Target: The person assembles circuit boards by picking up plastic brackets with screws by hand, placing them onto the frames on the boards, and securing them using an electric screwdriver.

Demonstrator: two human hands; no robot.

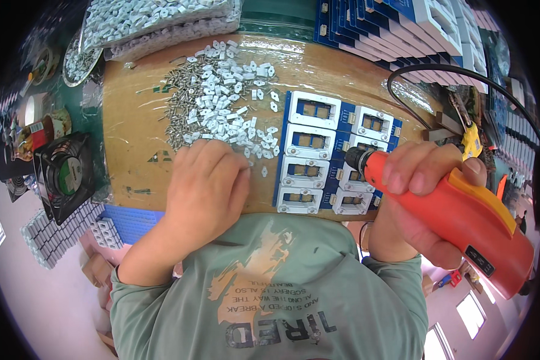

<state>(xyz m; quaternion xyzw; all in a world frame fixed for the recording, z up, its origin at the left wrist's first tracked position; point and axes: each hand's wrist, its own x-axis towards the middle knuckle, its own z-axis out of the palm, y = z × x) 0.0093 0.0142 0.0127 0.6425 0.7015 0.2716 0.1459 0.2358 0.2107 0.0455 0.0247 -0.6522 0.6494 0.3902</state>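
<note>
My left hand [205,187] is at the near edge of a mixed heap on the brown work surface, its fingers curled down and drawn together. Their tips are hidden, so I cannot see what is between them. Small white plastic pieces [222,96] lie on the heap's right side, and small metal screws [183,99] on its left. In my right hand [423,171] is an orange electric screwdriver [486,234] with a yellow lever. Its black chuck [357,159] points left, over a blue circuit board [346,114] that carries two columns of white frames [289,144].
More blue boards with white frames [396,36] are stacked at the far right. A black cable [456,67] arches beside them. Clear bags of white pieces [156,21] lie at the far left. A black fan [66,174] stands left of the brown surface [132,126].
</note>
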